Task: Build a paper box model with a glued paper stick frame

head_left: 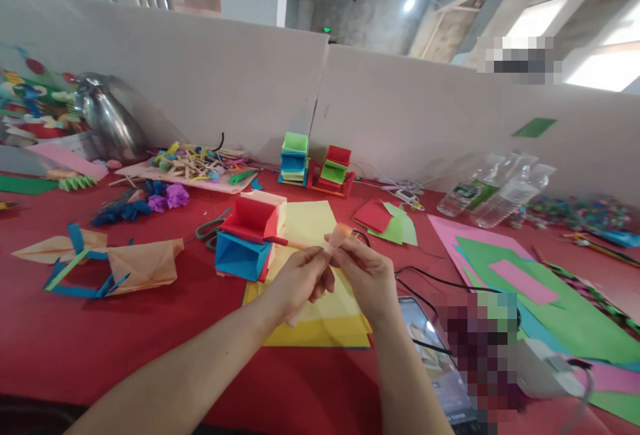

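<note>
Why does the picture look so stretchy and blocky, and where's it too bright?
Head view: the steel jug leans, probably from wide-lens stretching; blocky squares hide patches on the right; windows at upper right glare white; the phone has a bright reflection; the peach paper at the right hand looks soft.

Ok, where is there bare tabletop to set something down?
The widest bare patch of red tabletop lies front left, between the blue-and-orange paper piece and the left forearm. A smaller one lies between that and the right forearm, in front of the yellow sheets. Crowded: the right, with phone and green sheet; back left, the stick pile.
</note>
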Motion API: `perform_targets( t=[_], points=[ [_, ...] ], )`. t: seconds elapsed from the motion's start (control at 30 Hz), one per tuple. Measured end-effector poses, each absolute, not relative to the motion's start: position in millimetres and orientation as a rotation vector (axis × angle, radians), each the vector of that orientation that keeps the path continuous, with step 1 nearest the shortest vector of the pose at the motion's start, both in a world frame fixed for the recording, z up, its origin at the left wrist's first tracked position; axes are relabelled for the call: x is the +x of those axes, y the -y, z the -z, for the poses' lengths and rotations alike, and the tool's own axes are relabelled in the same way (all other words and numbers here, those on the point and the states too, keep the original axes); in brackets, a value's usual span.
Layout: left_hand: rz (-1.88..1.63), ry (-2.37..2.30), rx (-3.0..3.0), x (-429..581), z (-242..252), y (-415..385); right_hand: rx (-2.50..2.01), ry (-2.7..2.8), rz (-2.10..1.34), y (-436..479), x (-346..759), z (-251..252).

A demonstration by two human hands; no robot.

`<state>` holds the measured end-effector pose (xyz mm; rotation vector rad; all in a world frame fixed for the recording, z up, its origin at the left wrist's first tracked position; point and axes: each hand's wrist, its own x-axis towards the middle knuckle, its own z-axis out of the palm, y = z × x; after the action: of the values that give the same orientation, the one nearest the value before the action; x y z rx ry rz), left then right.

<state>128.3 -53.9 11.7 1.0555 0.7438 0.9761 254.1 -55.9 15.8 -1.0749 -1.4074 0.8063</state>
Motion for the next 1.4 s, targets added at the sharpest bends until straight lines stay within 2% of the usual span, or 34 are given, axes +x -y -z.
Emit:
perform_targets(
  t=[0.3, 0.47, 0.7, 1.1, 1.4],
  points=[
    [-0.825, -0.516, 0.864, 117, -18, 48, -1.040, 1.593, -0.626, 59, 254, -22],
    [-0.799, -0.524, 0.940, 113, -20, 48, -1.067, 1.563, -0.657, 59, 253, -21],
    [-0.834, -0.528, 1.111, 117, -14, 50, -1.170, 1.351, -0.986, 56, 253, -17],
    [-0.723, -0.701, 1.470, 120, -5, 55, -1.114, 0.958, -0.874, 53, 256, -20],
    [-0.524, -0.609, 1.253, 115, -6, 54, -1.019, 0.787, -0.796, 42, 267, -9]
  ],
)
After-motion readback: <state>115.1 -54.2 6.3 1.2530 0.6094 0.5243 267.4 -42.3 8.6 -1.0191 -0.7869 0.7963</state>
